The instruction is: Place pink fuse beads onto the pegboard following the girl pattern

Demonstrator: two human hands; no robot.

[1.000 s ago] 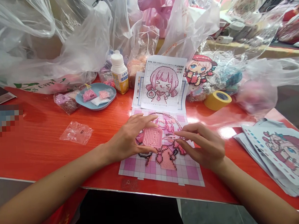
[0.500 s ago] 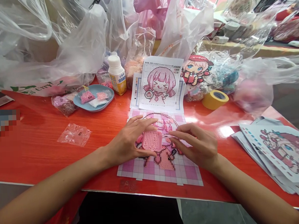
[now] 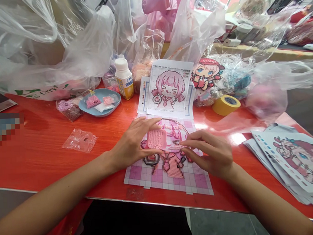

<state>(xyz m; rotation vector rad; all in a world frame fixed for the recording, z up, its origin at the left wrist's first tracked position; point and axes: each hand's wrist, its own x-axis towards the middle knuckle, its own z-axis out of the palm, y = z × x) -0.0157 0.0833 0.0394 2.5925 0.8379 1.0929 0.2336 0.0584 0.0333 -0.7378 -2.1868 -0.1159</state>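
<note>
My left hand [image 3: 134,142] grips a small pink tray [image 3: 156,139] of tiny beads, thumb on its near side and fingers along the far side. In my right hand [image 3: 209,151] a pair of pale tweezers [image 3: 176,147] is pinched, tips pointing left just beside the tray. Both are above a gridded pegboard [image 3: 161,180], where pink and dark beads form a cartoon figure, partly covered by my hands. Behind the board leans a printed pattern sheet [image 3: 168,88] of a pink-haired character.
A blue plate [image 3: 100,114] holds several bead bags, next to a white bottle [image 3: 123,79]. A clear bag [image 3: 80,140] lies at left. Yellow tape [image 3: 226,105] and stacked printed sheets [image 3: 291,160] are at right. Plastic bags [image 3: 87,48] crowd the back.
The tray has shifted slightly left and away from me with my left hand. The tweezers have swung off the tray's right edge and lie lower, over the board.
</note>
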